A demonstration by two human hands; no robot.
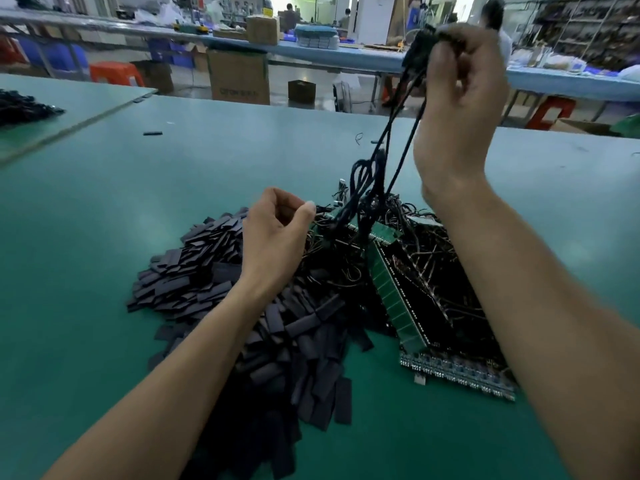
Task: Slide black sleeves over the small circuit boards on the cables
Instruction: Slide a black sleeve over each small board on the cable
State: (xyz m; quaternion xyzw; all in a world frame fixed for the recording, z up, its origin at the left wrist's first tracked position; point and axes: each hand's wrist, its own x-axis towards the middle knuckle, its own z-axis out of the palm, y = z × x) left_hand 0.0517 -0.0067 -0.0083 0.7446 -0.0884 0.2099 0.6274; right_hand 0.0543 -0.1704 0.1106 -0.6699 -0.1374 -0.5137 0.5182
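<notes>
Sleeve pile (277, 341) = ref: flat black sleeves heaped on green table (138, 185). R hand (460, 98) is raised high above and to the right of the pile, fingers curled round the top ends of a few black cables (398, 133). A black piece (420, 46) sticks out at the fingertips, can't tell if it's a sleeved board or a connector. Cables hang from that grip down into the cable tangle (419, 265), which touches the pile's right edge. L hand (277, 237) hovers over the pile's far edge, fingers curled, thumb tip against index tip. Might be pinching a thin wire, can't tell. Green PCB strip (394, 299) lies in the tangle just right of the pile, w/ a row of small boards (457, 372) at its near end. One stray sleeve (152, 133) lies well beyond the pile to the far left. Second dark heap (20, 105) sits further left still. Cardboard box (239, 76) and orange stool (116, 72) are on the floor well behind the pile.
</notes>
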